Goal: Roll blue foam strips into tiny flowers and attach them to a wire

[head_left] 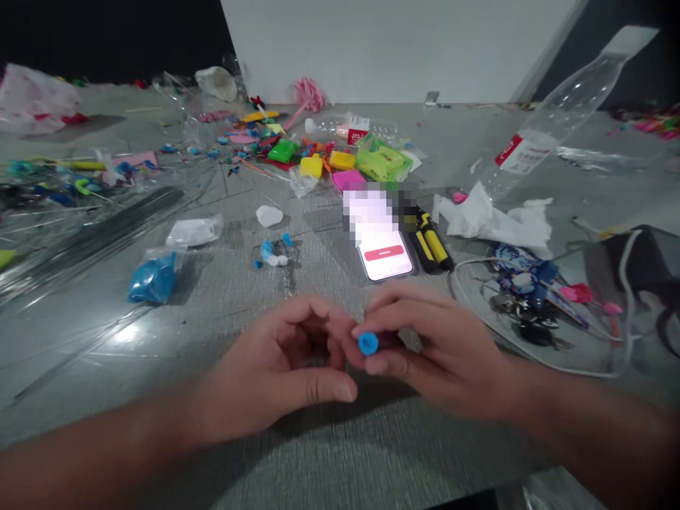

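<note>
Both hands meet over the grey table [223, 297] near its front edge. My right hand [440, 350] pinches a small blue piece of clay [367, 343] between thumb and fingers. My left hand [281, 365] is curled beside it, its fingertips touching the same blue piece; what else it holds, if anything, is hidden. Just beyond the hands lies a phone [383, 248] with a lit screen.
A yellow-black screwdriver [431, 241] lies right of the phone. White crumpled tissue [494, 216], a tilted clear plastic bottle [563, 113], keys and cables [525, 297] are at right. A blue clay bag [153, 278], blue scraps [273, 253], colourful clay packets [340, 163] and wires [95, 234] lie left and behind.
</note>
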`<state>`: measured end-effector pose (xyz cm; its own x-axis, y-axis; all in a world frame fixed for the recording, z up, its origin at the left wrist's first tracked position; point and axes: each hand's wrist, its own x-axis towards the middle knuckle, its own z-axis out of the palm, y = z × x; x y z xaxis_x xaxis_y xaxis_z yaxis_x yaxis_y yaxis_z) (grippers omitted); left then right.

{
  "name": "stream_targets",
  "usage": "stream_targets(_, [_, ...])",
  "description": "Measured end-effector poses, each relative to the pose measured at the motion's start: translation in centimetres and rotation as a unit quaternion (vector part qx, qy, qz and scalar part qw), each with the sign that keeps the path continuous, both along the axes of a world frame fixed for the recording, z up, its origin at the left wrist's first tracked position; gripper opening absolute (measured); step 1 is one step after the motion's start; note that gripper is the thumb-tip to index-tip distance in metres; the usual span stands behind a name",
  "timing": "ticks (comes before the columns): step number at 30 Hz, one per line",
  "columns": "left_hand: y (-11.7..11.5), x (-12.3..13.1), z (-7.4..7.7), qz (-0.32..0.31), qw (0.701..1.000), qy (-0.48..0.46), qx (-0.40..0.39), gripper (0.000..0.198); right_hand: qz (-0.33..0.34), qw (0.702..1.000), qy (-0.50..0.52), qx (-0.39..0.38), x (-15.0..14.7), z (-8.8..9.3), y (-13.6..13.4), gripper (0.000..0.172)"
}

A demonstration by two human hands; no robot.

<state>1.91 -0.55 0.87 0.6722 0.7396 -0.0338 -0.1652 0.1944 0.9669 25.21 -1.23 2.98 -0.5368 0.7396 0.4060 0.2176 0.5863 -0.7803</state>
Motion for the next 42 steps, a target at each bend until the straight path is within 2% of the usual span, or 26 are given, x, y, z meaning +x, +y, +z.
stream_targets(2, [-0.2,0.2,0.5,0.042,0.987,0.113,0.109,0.018,-0.044,0.998,-0.021,-0.024,0.1,-0.1,0.2,0.011])
stream_targets(3, [-0.3,0.2,0.8,0.066,0.961,0.192,0.186,0.013,-0.074,0.996,-0.027,-0.044,0.1,-0.2,0.3,0.011])
stream_targets(4, [-0.3,0.2,1.1,0.084,0.918,0.281,0.266,0.011,-0.104,0.992,-0.028,-0.070,0.1,-0.4,0.4,0.012])
stream_targets(6, [-0.2,0.1,1.7,0.103,0.796,0.453,0.389,0.016,-0.149,0.980,-0.013,-0.131,0.0,-0.9,0.5,0.014])
stream_targets(8, [0.3,-0.1,2.1,0.105,0.676,0.587,0.432,0.027,-0.173,0.969,0.005,-0.173,-0.1,-1.4,0.6,0.017])
stream_targets(9, [0.5,-0.1,2.3,0.105,0.632,0.635,0.432,0.032,-0.179,0.967,0.009,-0.183,-0.1,-1.6,0.7,0.017])
stream_targets(10, [0.9,-0.2,2.4,0.105,0.601,0.667,0.428,0.035,-0.183,0.965,0.013,-0.189,-0.2,-1.7,0.7,0.017])
stream_targets(12, [1.4,-0.2,2.4,0.100,0.569,0.697,0.424,0.038,-0.183,0.964,0.019,-0.193,-0.3,-1.9,0.8,0.015])
stream_targets(14, [1.6,-0.2,2.4,0.089,0.559,0.708,0.422,0.035,-0.182,0.963,0.023,-0.198,-0.3,-1.9,0.9,0.014])
stream_targets(16, [1.4,-0.2,2.3,0.067,0.562,0.714,0.411,0.031,-0.184,0.961,0.023,-0.205,-0.3,-1.8,0.9,0.015])
stream_targets(19, [0.6,-0.3,2.6,0.005,0.599,0.706,0.377,0.025,-0.191,0.958,0.018,-0.214,-0.4,-1.7,1.0,0.016])
stream_targets(21, [0.3,-0.4,3.0,-0.010,0.613,0.700,0.366,0.025,-0.194,0.957,0.015,-0.214,-0.4,-1.7,0.9,0.016])
stream_targets(22, [0.4,-0.4,3.2,0.003,0.610,0.702,0.368,0.026,-0.193,0.957,0.013,-0.215,-0.5,-1.7,0.9,0.016])
stream_targets(25, [1.5,-0.7,3.3,0.077,0.565,0.723,0.389,0.039,-0.189,0.958,0.009,-0.215,-0.6,-1.7,0.7,0.015])
stream_targets(28, [3.0,-1.0,2.7,0.080,0.554,0.726,0.399,0.043,-0.187,0.959,0.006,-0.213,-0.8,-1.6,0.8,0.015])
stream_targets(31, [3.5,-1.2,2.1,0.031,0.585,0.713,0.386,0.042,-0.186,0.960,0.000,-0.208,-0.9,-1.6,0.9,0.016])
stream_targets(35, [1.8,-1.2,2.0,-0.010,0.599,0.710,0.371,0.033,-0.178,0.963,-0.003,-0.204,-0.9,-1.6,0.9,0.018])
stream_targets(39, [-1.2,-0.9,2.7,-0.075,0.616,0.685,0.381,0.034,-0.174,0.966,-0.016,-0.189,-0.8,-1.5,0.8,0.018])
stream_targets(40, [-1.8,-0.8,3.1,-0.095,0.629,0.673,0.377,0.034,-0.173,0.967,-0.020,-0.185,-0.7,-1.5,0.8,0.018])
stream_targets(42, [-2.4,-0.6,4.0,-0.097,0.654,0.659,0.359,0.038,-0.172,0.969,-0.024,-0.177,-0.7,-1.5,0.8,0.017])
